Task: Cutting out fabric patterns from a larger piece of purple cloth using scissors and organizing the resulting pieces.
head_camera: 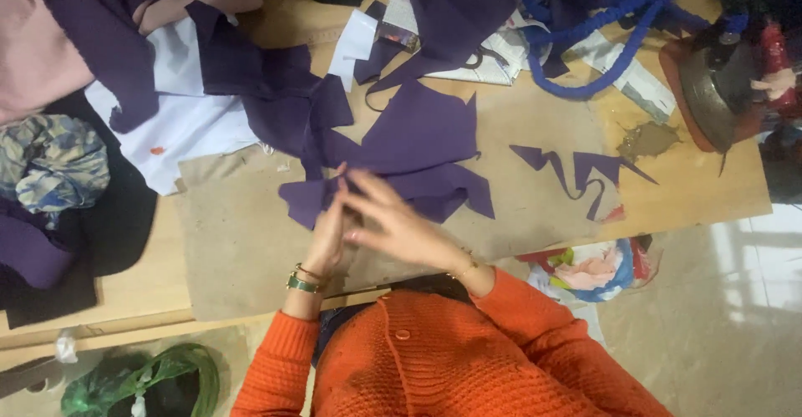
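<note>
The cut cloth piece (418, 145) lies on the table (251, 241), mid-table, with both hands on its near edge: the left hand (327, 233) beside the right hand (401, 229), touching. To the right of the cloth lie small offcuts (585, 175), and beyond them, at the far right corner, stands the iron (714, 83). Left of the cloth lies a sheet of paper (180, 124), half under a heap of fabric (259, 74). A thick cord (601, 37) lies behind. A bag (142, 379) sits on the floor, below the table's near left edge.

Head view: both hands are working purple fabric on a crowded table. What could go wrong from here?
1. The left hand and right hand overlap on the purple fabric piece; a tug could drag the small purple offcuts out of place.
2. The iron sits at the table's edge near a blue cord; snagging might tip it.
</note>
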